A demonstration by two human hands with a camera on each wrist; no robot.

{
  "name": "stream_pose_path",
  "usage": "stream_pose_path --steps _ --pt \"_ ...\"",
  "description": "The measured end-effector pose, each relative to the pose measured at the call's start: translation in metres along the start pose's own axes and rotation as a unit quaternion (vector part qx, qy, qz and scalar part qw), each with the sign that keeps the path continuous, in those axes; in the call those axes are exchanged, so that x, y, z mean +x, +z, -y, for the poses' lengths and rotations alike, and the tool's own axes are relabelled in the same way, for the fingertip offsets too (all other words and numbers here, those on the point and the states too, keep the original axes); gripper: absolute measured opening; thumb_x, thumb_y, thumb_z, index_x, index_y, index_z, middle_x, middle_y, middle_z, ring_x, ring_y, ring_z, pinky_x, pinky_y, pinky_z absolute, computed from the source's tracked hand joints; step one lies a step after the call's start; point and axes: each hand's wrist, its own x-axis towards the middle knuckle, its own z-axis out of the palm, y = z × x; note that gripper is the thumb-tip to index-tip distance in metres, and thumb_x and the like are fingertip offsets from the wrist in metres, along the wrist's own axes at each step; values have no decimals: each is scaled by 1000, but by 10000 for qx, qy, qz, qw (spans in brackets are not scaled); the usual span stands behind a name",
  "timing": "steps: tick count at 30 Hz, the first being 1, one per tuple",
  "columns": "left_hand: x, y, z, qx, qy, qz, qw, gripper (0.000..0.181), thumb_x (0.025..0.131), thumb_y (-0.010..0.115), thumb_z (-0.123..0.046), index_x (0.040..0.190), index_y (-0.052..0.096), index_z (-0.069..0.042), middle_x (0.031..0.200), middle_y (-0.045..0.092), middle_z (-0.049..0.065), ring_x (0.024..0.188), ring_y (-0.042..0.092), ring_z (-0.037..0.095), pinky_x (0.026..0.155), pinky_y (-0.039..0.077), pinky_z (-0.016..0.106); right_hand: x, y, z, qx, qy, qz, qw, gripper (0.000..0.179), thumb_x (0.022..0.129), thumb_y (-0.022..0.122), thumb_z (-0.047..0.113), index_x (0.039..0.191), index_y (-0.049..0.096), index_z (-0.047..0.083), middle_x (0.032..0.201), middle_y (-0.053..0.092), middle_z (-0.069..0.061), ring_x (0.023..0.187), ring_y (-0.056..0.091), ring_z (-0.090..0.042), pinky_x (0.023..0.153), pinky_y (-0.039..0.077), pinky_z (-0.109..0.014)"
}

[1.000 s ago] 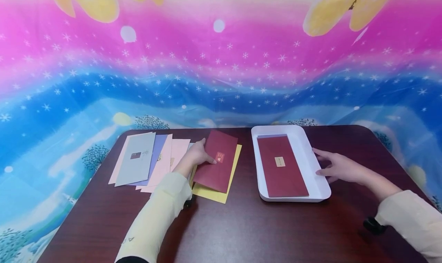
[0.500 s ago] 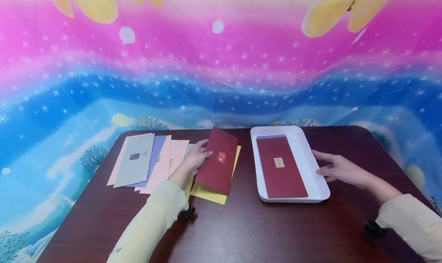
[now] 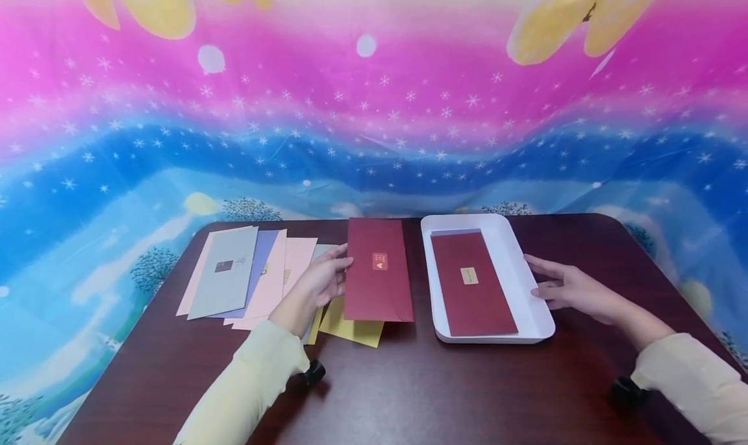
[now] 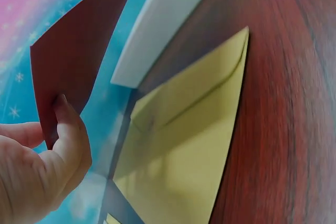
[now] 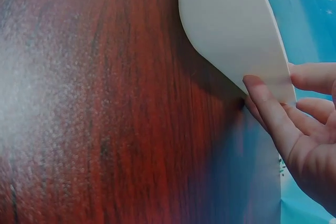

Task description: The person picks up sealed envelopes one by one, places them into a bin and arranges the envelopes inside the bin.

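Note:
My left hand (image 3: 321, 281) pinches a dark red envelope (image 3: 376, 295) by its left edge, thumb on one face and fingers behind. In the left wrist view this red envelope (image 4: 79, 51) stands steeply tilted above a yellow envelope (image 4: 194, 129) on the table. My right hand (image 3: 578, 290) is at the right side of a white tray (image 3: 507, 263). With mostly straight fingers it touches the tray wall (image 5: 231, 19), as the right wrist view shows. Inside the tray lies another dark red envelope (image 3: 476, 308) with a cream label, a purple edge peeking out beneath.
To the left, several overlapping envelopes are fanned out: a grey one (image 3: 224, 279) on top, a purple one (image 3: 264, 250) and pink ones (image 3: 300, 256). The dark wooden table (image 3: 374, 393) ends at a colourful snowflake-patterned cloth (image 3: 374, 107) behind.
My left hand has lifted the red envelope from the yellow one and turned it more upright, shifting it slightly right. The right hand has stayed at the tray's side.

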Motion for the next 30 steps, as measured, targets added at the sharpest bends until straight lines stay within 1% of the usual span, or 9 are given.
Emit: stream_pose_path --steps 6,10,15,17,21,24,28,30 --pt "-2 9 0 -266 34 212 9994 57 108 42 -4 162 24 -6 113 57 4 88 59 15 75 54 27 2 1 -1 12 102 -4 9999 82 100 65 8 160 11 -7 156 21 -43 123 57 -51 83 60 -44" --pt "-1 19 0 -389 1 303 9988 58 108 43 -3 163 24 -8 112 57 5 90 59 16 77 53 27 2 0 -1 1 105 2 9999 82 100 65 9 160 11 -7 156 21 -43 122 58 -49 84 60 -44" --pt "4 34 2 -390 -70 407 9984 56 107 45 -3 161 28 -8 107 59 4 89 58 16 77 52 28 2 0 -1 41 125 8 9999 82 101 64 9 160 10 -7 155 21 -43 119 62 -45 84 60 -44" --pt "6 40 3 -385 -105 465 9981 56 107 45 -3 161 29 -9 108 60 4 89 58 17 77 52 28 2 -1 0 58 129 13 9999 82 100 65 9 160 10 -7 155 21 -43 117 63 -43 84 60 -44" --pt "10 51 3 -459 -170 598 9970 58 107 46 -2 161 29 -10 112 57 6 91 58 18 78 52 29 1 -1 0 74 110 19 9999 83 100 65 9 160 10 -7 156 21 -43 118 63 -43 84 60 -44" --pt "14 60 4 -451 -193 701 9963 58 106 46 -2 161 29 -10 111 56 7 89 57 18 77 52 29 0 -1 0 93 89 15 9999 83 100 65 8 160 10 -8 155 21 -43 118 62 -44 83 60 -44" --pt "18 69 9 -330 -229 808 9959 58 106 45 0 161 30 -11 109 56 7 87 56 18 74 51 27 0 -1 0 138 65 15 9999 83 100 65 8 160 11 -8 155 21 -44 117 63 -43 83 60 -44" --pt "20 73 12 -278 -251 834 9958 59 105 46 0 161 31 -12 111 57 7 88 57 18 73 52 27 0 0 -1 191 56 35 9998 82 100 65 7 160 11 -8 155 21 -44 116 64 -42 83 60 -44"
